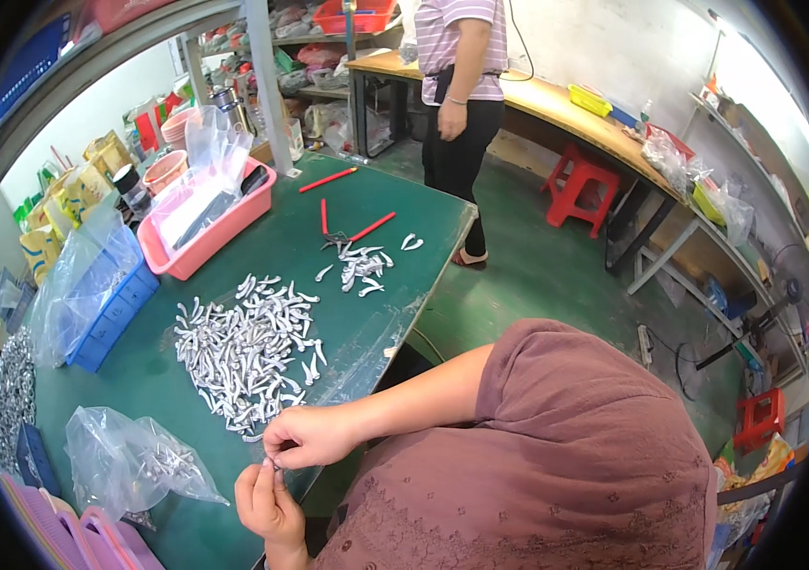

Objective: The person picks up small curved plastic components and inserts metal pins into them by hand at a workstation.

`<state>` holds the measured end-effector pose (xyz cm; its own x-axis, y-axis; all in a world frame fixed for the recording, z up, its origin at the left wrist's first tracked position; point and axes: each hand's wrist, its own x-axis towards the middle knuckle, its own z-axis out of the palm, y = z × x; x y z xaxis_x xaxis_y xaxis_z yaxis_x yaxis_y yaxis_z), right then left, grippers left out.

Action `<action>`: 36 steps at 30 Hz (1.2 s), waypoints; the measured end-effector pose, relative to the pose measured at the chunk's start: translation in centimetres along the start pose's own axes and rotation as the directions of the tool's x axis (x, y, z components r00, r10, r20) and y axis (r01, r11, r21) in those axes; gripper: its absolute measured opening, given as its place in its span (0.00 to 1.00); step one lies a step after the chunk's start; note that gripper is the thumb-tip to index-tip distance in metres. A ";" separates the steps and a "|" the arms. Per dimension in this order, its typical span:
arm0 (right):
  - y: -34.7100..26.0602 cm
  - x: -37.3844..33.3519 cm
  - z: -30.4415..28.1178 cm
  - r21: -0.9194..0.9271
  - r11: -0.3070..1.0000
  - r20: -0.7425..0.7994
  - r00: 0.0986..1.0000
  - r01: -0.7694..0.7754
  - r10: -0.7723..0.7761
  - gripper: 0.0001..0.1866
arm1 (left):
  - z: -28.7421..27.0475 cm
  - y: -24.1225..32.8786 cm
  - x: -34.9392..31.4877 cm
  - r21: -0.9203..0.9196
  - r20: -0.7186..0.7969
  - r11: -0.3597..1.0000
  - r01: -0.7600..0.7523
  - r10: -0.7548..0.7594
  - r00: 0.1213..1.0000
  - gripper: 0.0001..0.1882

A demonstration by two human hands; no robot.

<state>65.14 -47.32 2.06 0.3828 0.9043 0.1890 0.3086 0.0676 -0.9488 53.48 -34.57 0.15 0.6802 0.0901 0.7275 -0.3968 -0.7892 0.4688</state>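
Observation:
My right hand (314, 436) reaches in over the table edge, thumb and fingers pinched together. Just below it my left hand (267, 503) is raised with its fingertips closed, meeting the right fingertips. Between them is something small and dark, too small to make out. A large pile of small curved silver metal pieces (248, 351) lies on the green table (381, 190) just beyond my hands. Farther off lies a smaller group of the same pieces (363, 268), beside pliers with red handles (336, 237). A clear plastic bag (129, 456) holding small metal parts rests to the left.
A pink basket (210, 233) and a blue bin (110, 313) stand along the table's far left side. A red stick (329, 180) lies near the back. Beyond the table stands another person (461, 95). Red stools (583, 190) and a wooden workbench (556, 100) are behind.

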 end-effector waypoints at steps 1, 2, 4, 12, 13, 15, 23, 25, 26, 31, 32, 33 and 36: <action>0.0 0.0 -0.1 0.000 1.000 0.008 1.000 0.004 -0.004 0.07 | 0.0 0.1 0.1 0.006 -0.005 1.000 0.002 -0.002 1.000 0.08; -0.2 -0.1 -0.2 -0.012 1.000 0.016 1.000 -0.020 0.020 0.07 | 0.0 0.1 0.1 0.004 -0.003 1.000 0.000 0.000 1.000 0.08; -0.1 0.0 -0.2 -0.047 0.998 0.024 0.999 -0.028 0.029 0.07 | 0.0 0.1 0.1 0.012 -0.006 1.000 0.000 0.000 1.000 0.08; -0.2 0.1 0.0 -0.034 0.999 0.015 1.000 -0.016 0.017 0.06 | -0.2 0.1 -0.1 0.043 -0.001 0.999 -0.001 0.001 1.000 0.08; -0.3 0.1 0.0 -0.034 0.999 0.005 1.000 -0.007 0.007 0.06 | -0.2 0.2 0.0 0.052 -0.005 0.999 -0.001 0.001 1.000 0.08; 0.0 0.3 0.1 -0.050 0.998 0.018 1.000 0.025 -0.024 0.06 | -0.2 0.6 0.2 0.037 -0.017 0.998 0.054 -0.053 0.998 0.09; 0.1 0.9 0.4 0.109 0.994 0.009 0.999 0.030 -0.031 0.06 | -0.8 0.3 0.1 0.035 0.016 0.989 0.143 -0.143 0.990 0.07; 0.4 1.4 1.1 0.132 0.991 0.017 1.000 0.021 -0.024 0.08 | -1.1 0.1 -0.4 0.013 -0.013 0.979 0.204 -0.204 0.979 0.04; 0.3 1.5 0.3 0.021 1.000 0.039 0.999 0.023 -0.024 0.07 | -0.8 -0.5 -0.2 -0.027 0.003 0.976 0.215 -0.215 0.977 0.04; 0.4 2.1 1.0 0.195 0.978 0.030 0.997 -0.071 0.066 0.04 | -1.1 -0.6 -0.7 -0.378 0.057 0.728 0.572 -0.599 0.799 0.06; 1.0 2.0 1.3 0.405 0.911 0.041 0.996 -0.084 0.074 0.04 | -0.7 -0.6 -0.7 -0.437 0.068 0.686 0.581 -0.620 0.782 0.06; 0.4 1.8 0.9 0.376 0.919 0.044 0.993 -0.120 0.112 0.03 | -0.4 -0.8 -0.8 -0.561 0.089 0.597 0.574 -0.646 0.759 0.06; 0.3 1.9 1.1 0.391 0.916 0.008 0.996 -0.086 0.090 0.04 | -0.3 -0.7 -0.6 -0.654 0.115 0.497 0.571 -0.680 0.724 0.07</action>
<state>65.02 -45.11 1.82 0.4018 0.9101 0.1011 -0.0907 0.1494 -0.9846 53.13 -33.90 -0.47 0.8333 0.5322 0.1497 -0.2116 0.0568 0.9757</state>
